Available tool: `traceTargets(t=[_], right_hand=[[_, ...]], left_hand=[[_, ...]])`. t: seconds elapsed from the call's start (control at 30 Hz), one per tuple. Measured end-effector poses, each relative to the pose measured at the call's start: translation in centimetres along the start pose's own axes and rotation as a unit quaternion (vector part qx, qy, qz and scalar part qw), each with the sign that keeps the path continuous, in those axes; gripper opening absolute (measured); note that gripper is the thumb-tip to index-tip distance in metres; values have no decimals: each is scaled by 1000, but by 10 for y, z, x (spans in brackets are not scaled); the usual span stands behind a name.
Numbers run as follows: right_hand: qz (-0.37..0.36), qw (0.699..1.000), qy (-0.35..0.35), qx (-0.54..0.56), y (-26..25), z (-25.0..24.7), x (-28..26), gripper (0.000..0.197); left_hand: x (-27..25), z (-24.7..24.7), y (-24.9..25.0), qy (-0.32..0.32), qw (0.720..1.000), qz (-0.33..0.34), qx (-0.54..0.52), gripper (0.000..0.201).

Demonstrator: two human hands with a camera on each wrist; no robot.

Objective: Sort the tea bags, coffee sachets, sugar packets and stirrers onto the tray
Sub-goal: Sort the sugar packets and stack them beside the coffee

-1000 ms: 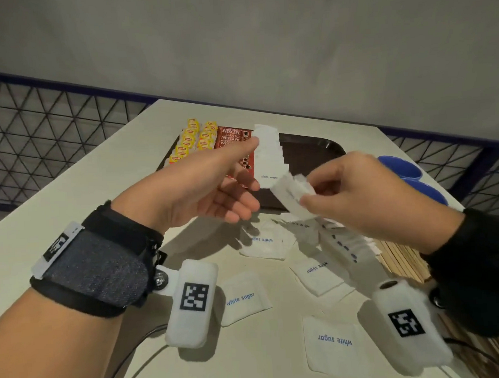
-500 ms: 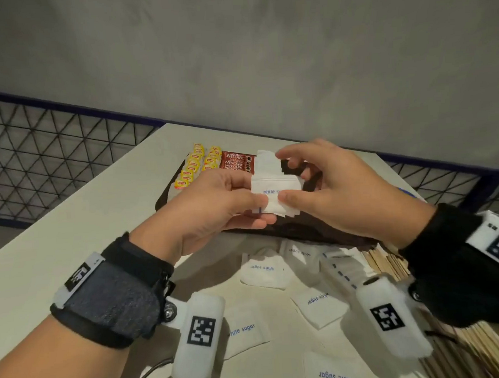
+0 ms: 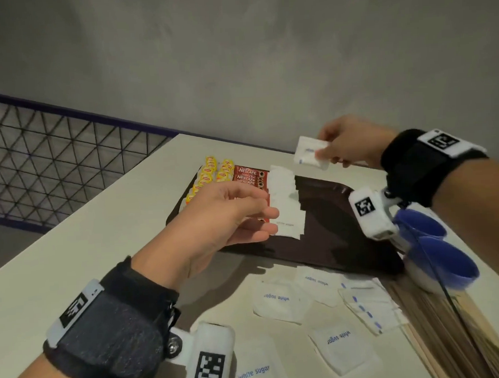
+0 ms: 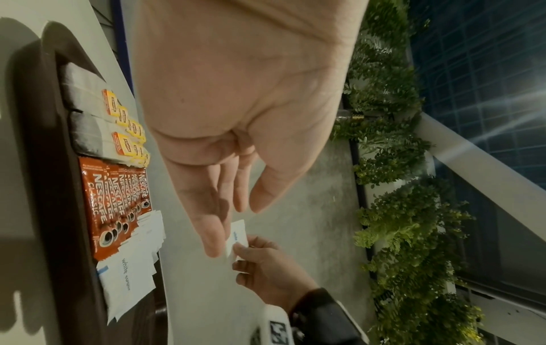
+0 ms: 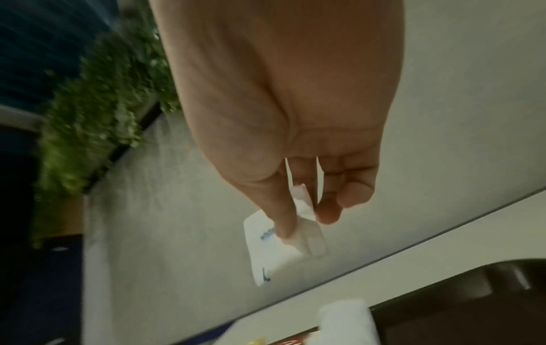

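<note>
A dark brown tray point(image 3: 330, 213) holds yellow tea bags point(image 3: 210, 173), red coffee sachets point(image 3: 249, 174) and a row of white sugar packets point(image 3: 285, 198). My right hand point(image 3: 324, 153) pinches a small stack of sugar packets point(image 3: 310, 154) in the air above the tray's far edge; the pinch also shows in the right wrist view point(image 5: 301, 221). My left hand point(image 3: 268, 216) hovers over the sachets beside the sugar row, fingers relaxed and holding nothing, as the left wrist view point(image 4: 236, 221) confirms. Loose sugar packets point(image 3: 277, 300) and wooden stirrers point(image 3: 452, 337) lie on the table near me.
Two blue bowls point(image 3: 442, 259) stand at the tray's right, under my right wrist. The tray's right half is bare. A wire-mesh railing point(image 3: 53, 158) runs past the table's left side, and a grey wall stands behind the table.
Half a second ago both hands held the sugar packets together over the tray. My left hand has let go, and my right hand has carried the packets up and to the right.
</note>
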State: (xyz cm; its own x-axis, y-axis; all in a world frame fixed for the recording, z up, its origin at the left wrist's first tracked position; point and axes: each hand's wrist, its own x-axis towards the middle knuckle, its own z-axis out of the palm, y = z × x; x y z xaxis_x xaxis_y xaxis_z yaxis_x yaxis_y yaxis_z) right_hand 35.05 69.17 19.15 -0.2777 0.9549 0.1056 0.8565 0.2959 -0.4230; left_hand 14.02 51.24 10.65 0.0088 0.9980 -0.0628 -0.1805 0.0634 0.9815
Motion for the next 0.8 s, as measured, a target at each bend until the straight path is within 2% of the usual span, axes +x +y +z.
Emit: traceTargets(t=[0.23, 0.47, 0.63, 0.8], right_hand=[[101, 991, -34, -76, 69, 33, 77, 20], [100, 991, -55, -68, 93, 62, 103, 16], [92, 990, -49, -94, 96, 77, 106, 34], [86, 984, -46, -152, 92, 81, 106, 60]], left_hand=[[6, -2, -11, -5, 999, -40, 15, 8], [14, 0, -15, 9, 998, -57, -1, 7], [16, 1, -19, 12, 998, -58, 7, 8], [18, 1, -21, 21, 998, -59, 10, 7]])
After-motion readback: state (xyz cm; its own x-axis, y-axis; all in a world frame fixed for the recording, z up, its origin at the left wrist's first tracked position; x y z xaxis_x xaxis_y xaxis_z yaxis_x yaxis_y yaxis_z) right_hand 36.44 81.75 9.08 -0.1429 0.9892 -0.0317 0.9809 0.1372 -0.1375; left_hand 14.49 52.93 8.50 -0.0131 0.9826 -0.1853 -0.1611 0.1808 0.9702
